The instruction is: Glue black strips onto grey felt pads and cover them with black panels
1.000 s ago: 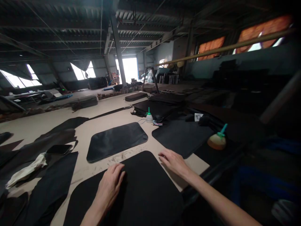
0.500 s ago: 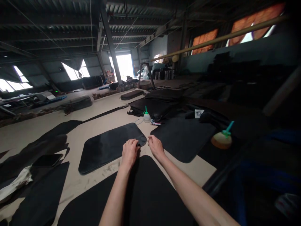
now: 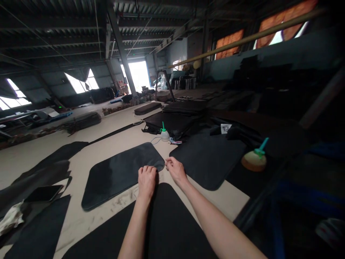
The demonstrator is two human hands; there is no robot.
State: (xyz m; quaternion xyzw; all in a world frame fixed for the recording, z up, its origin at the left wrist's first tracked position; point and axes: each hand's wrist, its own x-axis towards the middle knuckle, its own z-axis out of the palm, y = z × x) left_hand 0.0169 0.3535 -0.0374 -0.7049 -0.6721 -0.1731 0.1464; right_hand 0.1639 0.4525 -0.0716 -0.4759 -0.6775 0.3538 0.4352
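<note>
A black panel with rounded corners (image 3: 121, 174), smooth like leather, lies flat on the pale work surface in front of me. My left hand (image 3: 147, 181) is at its near edge by the right corner, fingers bent over the rim and thumb hidden. Close to that same corner is my right hand (image 3: 175, 169), its fingers curled together in a pinch. Whatever sits between those fingertips is too small to make out. Another black panel (image 3: 210, 162) lies just right of my right hand. Beneath my forearms are larger black pieces (image 3: 172, 223).
A bottle with a green nozzle (image 3: 165, 135) stands beyond the panel; a larger one (image 3: 254, 160) holding amber liquid is at the right. Dark stacked pieces (image 3: 169, 122) lie farther back. At left are a phone (image 3: 44, 193), a whitish cloth (image 3: 12, 219) and black sheets (image 3: 37, 230).
The view has shifted slightly, so the table things sit a little farther left and the near ones lower. Both hands stay at the panel's right corner, with the left fingers flatter over the edge.
</note>
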